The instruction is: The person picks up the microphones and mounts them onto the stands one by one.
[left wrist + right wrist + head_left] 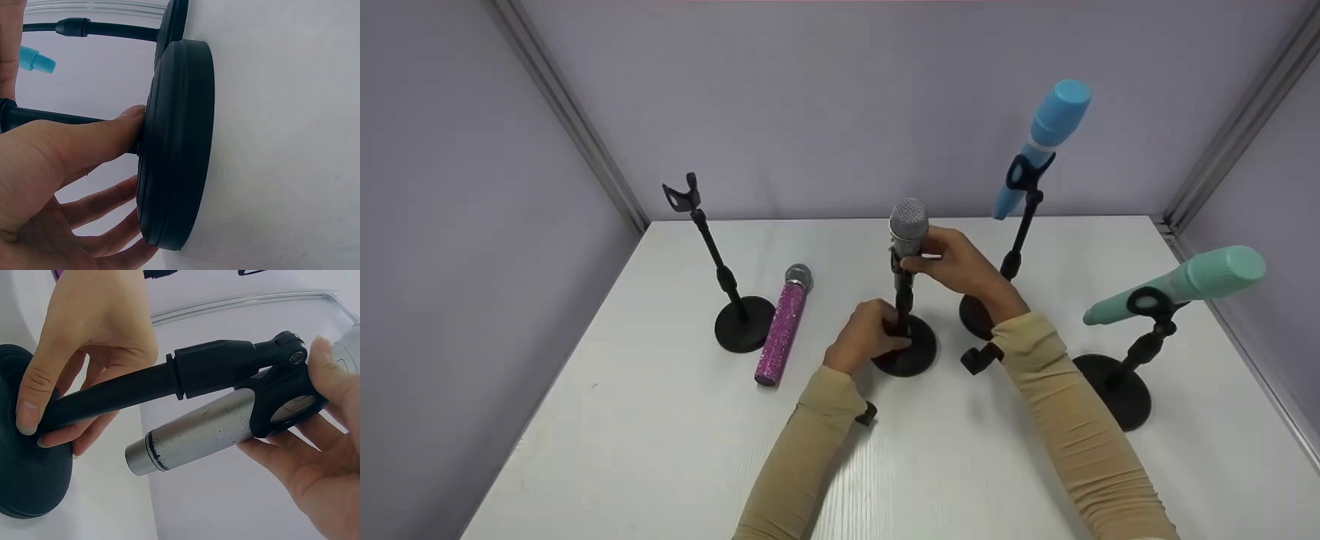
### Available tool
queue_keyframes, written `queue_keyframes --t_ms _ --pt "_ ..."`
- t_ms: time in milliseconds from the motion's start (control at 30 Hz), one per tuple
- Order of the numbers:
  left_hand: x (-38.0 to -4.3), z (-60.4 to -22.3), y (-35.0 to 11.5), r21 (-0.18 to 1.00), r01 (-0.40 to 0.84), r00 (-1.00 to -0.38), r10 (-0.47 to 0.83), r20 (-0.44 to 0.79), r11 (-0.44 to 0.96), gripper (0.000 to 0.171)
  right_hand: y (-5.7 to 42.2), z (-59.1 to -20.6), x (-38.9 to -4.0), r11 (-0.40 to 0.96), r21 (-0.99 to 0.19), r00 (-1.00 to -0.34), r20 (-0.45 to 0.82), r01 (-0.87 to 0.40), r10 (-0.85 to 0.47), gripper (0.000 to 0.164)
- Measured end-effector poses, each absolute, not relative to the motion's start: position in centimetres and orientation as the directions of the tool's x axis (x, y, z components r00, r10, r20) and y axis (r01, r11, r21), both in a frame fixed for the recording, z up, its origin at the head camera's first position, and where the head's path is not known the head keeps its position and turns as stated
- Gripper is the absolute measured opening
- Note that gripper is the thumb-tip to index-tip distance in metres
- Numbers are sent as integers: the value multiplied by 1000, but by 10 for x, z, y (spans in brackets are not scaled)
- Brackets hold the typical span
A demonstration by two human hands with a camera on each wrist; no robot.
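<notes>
A silver microphone [908, 220] with a mesh head sits in the clip [284, 396] of a black desk stand [919, 356]. My right hand [962, 264] grips the microphone just under its head, thumb and fingers on either side beside the clip. Down at the round base [180, 146], my left hand [864, 336] pinches the foot of the pole [109, 396] between thumb and fingers. The scuffed lower end of the microphone slants out below the clip in the right wrist view.
Left of my hands, a glittery pink microphone [782, 330] lies beside a stand with a vacant clip [682, 196]. To the right, a blue microphone [1057, 116] and a mint-green one [1215, 276] rest in their own stands. Walls border the white table [660, 450].
</notes>
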State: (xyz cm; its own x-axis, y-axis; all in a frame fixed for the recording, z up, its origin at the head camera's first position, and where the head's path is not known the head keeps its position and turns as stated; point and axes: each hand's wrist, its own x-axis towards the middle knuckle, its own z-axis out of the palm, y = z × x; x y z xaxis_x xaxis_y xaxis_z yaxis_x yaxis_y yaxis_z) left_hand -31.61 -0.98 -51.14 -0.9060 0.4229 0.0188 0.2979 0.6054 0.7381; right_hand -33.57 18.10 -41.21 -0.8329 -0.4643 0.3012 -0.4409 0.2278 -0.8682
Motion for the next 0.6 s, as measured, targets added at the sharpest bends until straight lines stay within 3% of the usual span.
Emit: queue_keyframes --t_ms 600 --pt "-316 -511 -5 714 297 -908 419 5 635 24 183 -412 -334 269 -864 -847 274 -424 -456 39"
